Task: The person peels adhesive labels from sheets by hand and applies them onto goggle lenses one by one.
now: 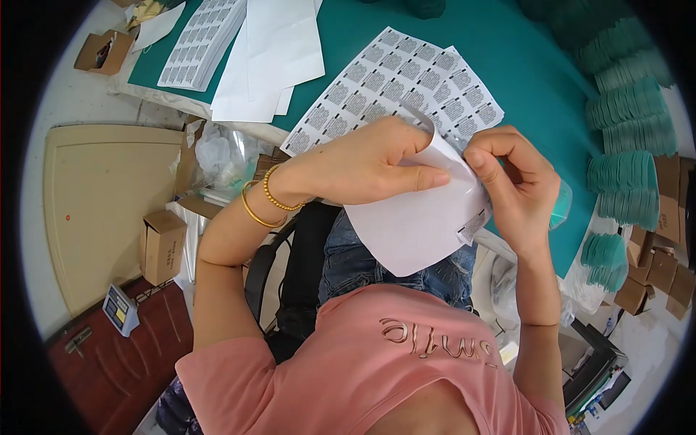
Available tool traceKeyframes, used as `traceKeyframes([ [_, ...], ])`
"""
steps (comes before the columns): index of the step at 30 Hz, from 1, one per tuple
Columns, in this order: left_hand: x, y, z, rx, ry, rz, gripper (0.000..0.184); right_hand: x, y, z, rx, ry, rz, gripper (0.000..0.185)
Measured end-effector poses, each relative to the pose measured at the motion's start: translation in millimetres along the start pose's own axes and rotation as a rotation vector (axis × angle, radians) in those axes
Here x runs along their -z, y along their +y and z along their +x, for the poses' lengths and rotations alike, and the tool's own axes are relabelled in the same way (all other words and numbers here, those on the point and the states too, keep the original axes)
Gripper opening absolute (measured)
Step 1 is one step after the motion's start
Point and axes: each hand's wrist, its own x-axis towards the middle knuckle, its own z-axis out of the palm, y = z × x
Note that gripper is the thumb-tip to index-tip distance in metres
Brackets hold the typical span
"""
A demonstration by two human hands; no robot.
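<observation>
My left hand (395, 159) grips a sheet of printed labels (413, 225) between thumb and fingers. The sheet's plain white back faces up, it bows downward over my lap, and a printed label shows at its lower right corner. At the sheet's upper right edge my right hand (511, 174) is closed in a pinch, thumb against forefinger. Whether a single label has come loose there I cannot make out. Beyond my hands, more printed label sheets (362, 80) lie fanned on the green table (500, 36).
A thick stack of label sheets (199, 43) and plain white sheets (279, 51) lie at the table's far left. Bundles of green pieces (623, 181) line the right side. Cardboard boxes (163, 246) and clear plastic bags (225, 152) are at the left.
</observation>
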Motion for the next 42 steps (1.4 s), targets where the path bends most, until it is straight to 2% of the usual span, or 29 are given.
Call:
traceKeyframes([
  [5,7.0,-7.0,-3.6,-0.004,-0.031,-0.169,0.035,8.1,8.0,0.6,-0.164,0.149,0.422,0.017],
  [7,19.9,-12.6,-2.5,0.05,-0.005,-0.216,0.048,19.8,18.4,4.0,-0.079,0.155,0.711,0.019],
  [8,25.9,-20.3,0.4,0.05,0.009,-0.259,0.062,25.3,14.9,4.0,-0.161,0.256,0.728,0.021],
  [10,43.3,-34.4,7.0,0.016,0.018,-0.212,0.065,45.0,25.4,0.5,-0.15,0.265,0.868,0.02],
  [11,49.9,-35.0,8.9,0.103,0.052,-0.208,0.068,50.3,23.4,-0.7,-0.145,0.288,0.893,0.02],
  [12,54.3,-35.4,8.0,0.093,0.047,-0.203,0.068,54.0,23.2,-2.3,-0.135,0.294,0.886,0.02],
  [14,57.9,-31.1,11.1,0.186,0.365,0.548,0.065,60.6,23.1,-6.2,-0.128,0.387,0.858,0.02],
  [15,48.2,-26.8,10.6,-0.151,0.657,0.961,0.061,61.5,21.5,-7.8,-0.126,0.396,0.851,0.02],
  [16,38.5,-21.4,8.4,-0.155,0.652,0.955,0.061,58.9,19.3,-9.2,-0.098,0.446,0.743,0.018],
  [18,14.1,9.6,4.0,-0.204,0.62,0.287,0.056,49.4,16.3,-13.4,-0.084,0.493,0.636,0.017],
  [20,-28.4,29.3,6.1,-0.118,0.419,-0.36,0.052,35.3,14.0,-15.5,-0.017,0.57,0.21,0.012],
  [23,-85.4,19.5,34.0,-0.227,0.424,-0.925,0.048,11.3,14.1,-18.8,0.187,0.485,-0.128,0.009],
  [24,-95.5,17.8,40.6,-0.239,0.443,-1.082,0.049,8.6,4.8,-21.8,0.209,0.384,-0.395,0.017],
  [26,-105.3,13.6,47.6,-0.216,0.401,-1.29,0.048,4.8,-0.9,-32.9,0.279,0.203,-0.561,0.025],
  [27,-106.1,11.5,52.1,-0.235,0.406,-1.376,0.047,8.4,-3.1,-36.9,0.249,0.13,-0.55,0.033],
  [31,-111.3,5.2,51.8,-0.173,0.369,-1.305,0.04,31.5,-16.1,-51.2,0.064,-0.029,-0.36,0.033],
  [33,-111.3,6.5,50.5,-0.145,0.346,-1.288,0.042,47.2,-22.6,-50.3,0.074,-0.043,-0.365,0.029],
  [34,-110.8,5.7,49.9,-0.138,0.285,-1.32,0.044,54.5,-21.9,-49.5,0.128,-0.028,-0.43,0.025],
  [36,-112.5,8.4,51.2,-0.076,0.195,-1.34,0.057,66.2,-18.6,-49.9,0.033,0.111,-0.307,0.023],
  [37,-113.0,7.7,51.6,-0.068,0.186,-1.342,0.057,67.6,-17.0,-46.5,-0.037,0.232,-0.321,0.022],
  [39,-113.3,5.6,50.9,-0.104,0.059,-1.342,0.059,76.1,-10.4,-36.2,-0.074,0.233,-0.366,0.024],
  [40,-114.2,6.2,51.0,-0.096,0.05,-1.342,0.059,78.7,-8.2,-33.0,-0.131,0.178,-0.294,0.03],
  [41,-115.4,8.0,50.7,-0.084,0.04,-1.33,0.06,81.0,-4.7,-32.6,-0.139,0.185,-0.294,0.03],
  [42,-116.6,9.3,51.3,-0.072,0.03,-1.318,0.062,83.7,-1.1,-32.8,-0.139,0.098,-0.228,0.029],
])
